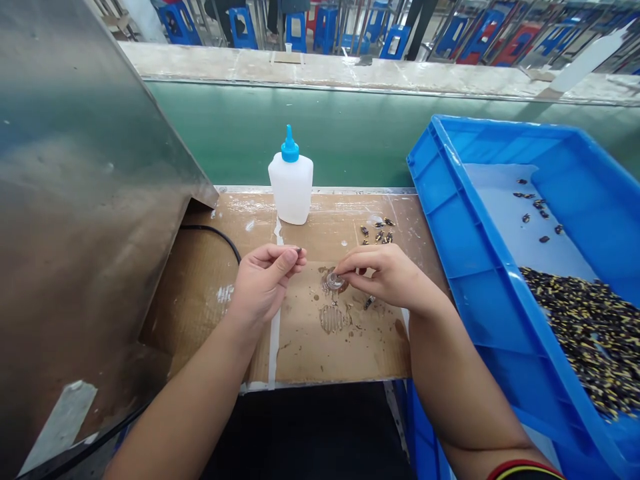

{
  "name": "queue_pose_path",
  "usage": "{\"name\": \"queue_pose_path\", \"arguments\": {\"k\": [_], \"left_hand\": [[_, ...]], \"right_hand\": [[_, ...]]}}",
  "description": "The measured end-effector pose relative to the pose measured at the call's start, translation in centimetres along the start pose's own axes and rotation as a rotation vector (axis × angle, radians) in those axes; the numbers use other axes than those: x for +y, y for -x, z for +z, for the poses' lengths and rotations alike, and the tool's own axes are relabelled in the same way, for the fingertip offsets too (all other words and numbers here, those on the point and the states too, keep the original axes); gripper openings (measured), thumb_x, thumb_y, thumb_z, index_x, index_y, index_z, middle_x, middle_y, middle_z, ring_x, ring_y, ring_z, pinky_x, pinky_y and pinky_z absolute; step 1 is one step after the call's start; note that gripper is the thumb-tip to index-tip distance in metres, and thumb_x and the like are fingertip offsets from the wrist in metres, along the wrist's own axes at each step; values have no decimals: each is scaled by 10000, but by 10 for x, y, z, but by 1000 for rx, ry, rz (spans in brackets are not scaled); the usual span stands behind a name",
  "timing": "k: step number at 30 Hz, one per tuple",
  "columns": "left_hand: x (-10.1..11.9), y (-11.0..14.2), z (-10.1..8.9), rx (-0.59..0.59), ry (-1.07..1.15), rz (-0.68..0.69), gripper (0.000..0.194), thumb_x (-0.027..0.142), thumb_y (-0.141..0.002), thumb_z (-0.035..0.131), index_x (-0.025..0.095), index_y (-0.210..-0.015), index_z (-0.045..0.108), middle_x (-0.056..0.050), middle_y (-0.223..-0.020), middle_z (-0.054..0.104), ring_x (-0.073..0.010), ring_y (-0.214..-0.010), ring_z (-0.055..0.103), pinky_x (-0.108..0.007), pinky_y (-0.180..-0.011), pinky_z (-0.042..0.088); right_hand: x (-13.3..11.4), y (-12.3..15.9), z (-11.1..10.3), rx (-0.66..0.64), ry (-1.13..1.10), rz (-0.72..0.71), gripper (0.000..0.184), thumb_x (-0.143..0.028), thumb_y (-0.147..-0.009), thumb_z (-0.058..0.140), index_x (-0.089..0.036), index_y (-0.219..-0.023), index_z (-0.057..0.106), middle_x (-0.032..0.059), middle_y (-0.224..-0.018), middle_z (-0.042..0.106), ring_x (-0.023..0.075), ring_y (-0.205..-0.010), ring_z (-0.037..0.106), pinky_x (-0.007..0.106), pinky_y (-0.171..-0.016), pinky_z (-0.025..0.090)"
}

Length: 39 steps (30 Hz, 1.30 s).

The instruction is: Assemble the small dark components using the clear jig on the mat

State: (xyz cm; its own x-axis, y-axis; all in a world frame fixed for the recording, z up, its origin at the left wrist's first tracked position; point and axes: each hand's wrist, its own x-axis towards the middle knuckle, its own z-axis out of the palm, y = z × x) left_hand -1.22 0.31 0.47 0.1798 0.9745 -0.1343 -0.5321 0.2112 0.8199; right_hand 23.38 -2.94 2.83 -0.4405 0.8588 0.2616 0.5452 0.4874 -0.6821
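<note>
My left hand (pixel 265 277) pinches a small dark part (pixel 299 251) between thumb and forefinger, held above the cardboard. To its right, my right hand (pixel 385 275) has thumb and fingers pressed together at a small clear round dish (pixel 334 281). What those fingertips hold, if anything, is too small to make out. A wet brown patch surrounds the dish. Several small black and gold parts (pixel 384 237) lie just beyond my right hand, and a single similar part (pixel 369 303) lies below it.
A white squeeze bottle (pixel 291 190) with a blue nozzle stands behind my hands. On the right, a large blue bin (pixel 480 267) holds a heap of small black and yellow parts (pixel 590 333). A metal housing (pixel 90 167) borders the left, with a black cable (pixel 215 231). Behind runs a green belt (pixel 360 133).
</note>
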Motion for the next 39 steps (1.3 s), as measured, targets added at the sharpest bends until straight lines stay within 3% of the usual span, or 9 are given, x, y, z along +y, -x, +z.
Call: {"name": "queue_pose_path", "arguments": {"k": [23,27,34,36,39], "left_hand": [[8,3,0,14,120,-68,360,354,-603,1072,169,-727,789,-51,-816,769,-80,-715,681,-124,-661,563],[7,4,-1,31,133,-82,368,364,-619,1065,159,-751,788,-50,-819,758,-77,-731,678,-119,-663,563],[4,5,2,41,156,-126,376,362,-614,1067,157,-763,790,-38,-829,764,-74,-731,692,-100,-654,568],[3,6,4,36,151,-132,379,366,-606,1071,157,-763,797,-38,-825,769,-75,-725,696,-99,-655,572],[3,7,5,12,144,-141,390,397,-605,1071,162,-776,811,-33,-826,772,-63,-690,674,-113,-677,588]], "right_hand": [[10,1,1,92,80,102,128,-170,-923,674,-222,-933,790,-10,-824,769,127,-701,685,266,-675,523],[4,-2,5,196,55,126,64,-191,-908,705,-216,-908,764,-7,-797,750,134,-686,672,280,-663,526],[-29,-8,41,509,-393,138,22,-217,-927,719,-223,-921,739,13,-831,739,141,-687,668,286,-603,551],[-36,-11,50,535,-448,89,65,-231,-956,736,-226,-1010,772,32,-915,784,155,-745,717,297,-638,597],[-43,-14,57,534,-332,-73,128,-203,-972,761,-238,-1094,783,44,-1020,825,177,-864,781,327,-763,666]]}}
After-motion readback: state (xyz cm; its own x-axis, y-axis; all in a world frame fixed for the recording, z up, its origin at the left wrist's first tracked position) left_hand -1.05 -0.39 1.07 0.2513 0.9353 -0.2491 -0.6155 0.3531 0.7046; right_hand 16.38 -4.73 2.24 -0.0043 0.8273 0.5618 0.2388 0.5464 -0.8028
